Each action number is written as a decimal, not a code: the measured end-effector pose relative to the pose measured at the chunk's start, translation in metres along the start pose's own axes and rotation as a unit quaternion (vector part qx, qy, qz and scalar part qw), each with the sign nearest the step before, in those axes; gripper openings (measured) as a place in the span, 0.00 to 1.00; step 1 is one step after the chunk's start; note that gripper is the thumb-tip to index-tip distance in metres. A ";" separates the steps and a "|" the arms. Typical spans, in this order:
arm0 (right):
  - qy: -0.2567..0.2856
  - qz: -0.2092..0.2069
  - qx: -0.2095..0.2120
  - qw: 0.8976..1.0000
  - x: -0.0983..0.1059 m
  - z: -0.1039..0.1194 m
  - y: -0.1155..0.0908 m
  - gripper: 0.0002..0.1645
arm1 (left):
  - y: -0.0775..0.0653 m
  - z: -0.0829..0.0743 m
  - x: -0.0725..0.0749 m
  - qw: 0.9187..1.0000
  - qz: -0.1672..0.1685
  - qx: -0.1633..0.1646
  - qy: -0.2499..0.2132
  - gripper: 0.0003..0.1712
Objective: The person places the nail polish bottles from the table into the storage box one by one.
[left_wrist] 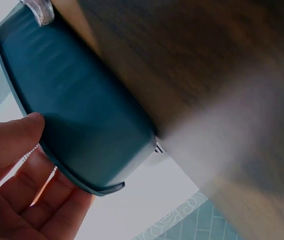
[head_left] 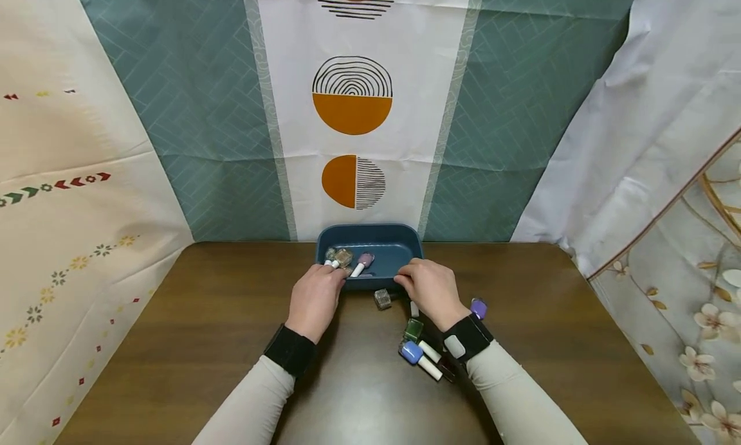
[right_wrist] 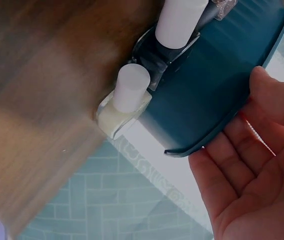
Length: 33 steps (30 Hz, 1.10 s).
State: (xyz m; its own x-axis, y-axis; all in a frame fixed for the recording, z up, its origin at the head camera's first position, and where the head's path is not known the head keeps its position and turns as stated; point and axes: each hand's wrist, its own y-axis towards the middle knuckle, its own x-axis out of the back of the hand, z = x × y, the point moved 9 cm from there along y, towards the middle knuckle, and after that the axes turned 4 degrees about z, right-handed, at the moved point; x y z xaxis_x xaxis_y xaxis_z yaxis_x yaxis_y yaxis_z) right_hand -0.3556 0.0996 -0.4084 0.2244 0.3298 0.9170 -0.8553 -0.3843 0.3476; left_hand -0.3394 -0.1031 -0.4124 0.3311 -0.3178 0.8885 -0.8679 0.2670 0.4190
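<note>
A dark blue tray (head_left: 370, 229) sits at the table's back edge, holding several nail polish bottles at its left end, one of them pink (head_left: 366, 260) and one glittery (head_left: 343, 257). My left hand (head_left: 315, 296) grips the front rim near the left corner. In the left wrist view, its thumb (left_wrist: 24, 131) presses the near side while the fingers curl under the rim. Near the right corner my right hand (head_left: 431, 292) pinches the same rim, thumb (right_wrist: 267, 92) on the outer wall. A glitter nail polish bottle (head_left: 382, 299) lies just before the tray.
Beside and under my right forearm lie more nail polish bottles: green (head_left: 413, 330), blue (head_left: 411, 352), a dark one (head_left: 446, 370) and a purple one (head_left: 478, 308). A pale yellow bottle (right_wrist: 112, 119) shows in the right wrist view. Patterned cloth (head_left: 353, 175) hangs behind the table (head_left: 231, 342).
</note>
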 end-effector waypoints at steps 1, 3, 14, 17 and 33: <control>0.007 0.003 -0.001 1.000 0.001 -0.001 0.000 0.06 | 0.001 0.000 0.000 1.000 0.001 0.003 -0.002 0.09; 0.020 0.008 -0.002 1.000 0.002 -0.004 -0.003 0.09 | 0.002 -0.001 -0.002 1.000 0.003 0.006 -0.005 0.09; 0.033 -0.009 -0.025 0.999 0.019 -0.025 -0.038 0.27 | 0.003 -0.001 -0.003 1.000 0.003 0.001 -0.014 0.07; 0.032 -0.025 -0.036 0.999 0.030 -0.034 -0.051 0.30 | 0.003 0.001 -0.002 1.000 0.000 0.006 -0.016 0.08; -0.050 -0.025 -0.119 0.991 0.055 -0.095 -0.130 0.32 | 0.005 0.003 -0.003 1.000 0.011 0.013 -0.024 0.08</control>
State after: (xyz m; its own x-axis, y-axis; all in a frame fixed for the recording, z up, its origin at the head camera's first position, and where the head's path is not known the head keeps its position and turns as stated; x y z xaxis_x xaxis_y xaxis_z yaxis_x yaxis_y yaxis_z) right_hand -0.2763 0.2498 -0.4220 0.3047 0.2514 0.9187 -0.9253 -0.1507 0.3481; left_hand -0.3459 -0.1036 -0.4140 0.2932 -0.3559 0.8874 -0.8845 0.2515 0.3931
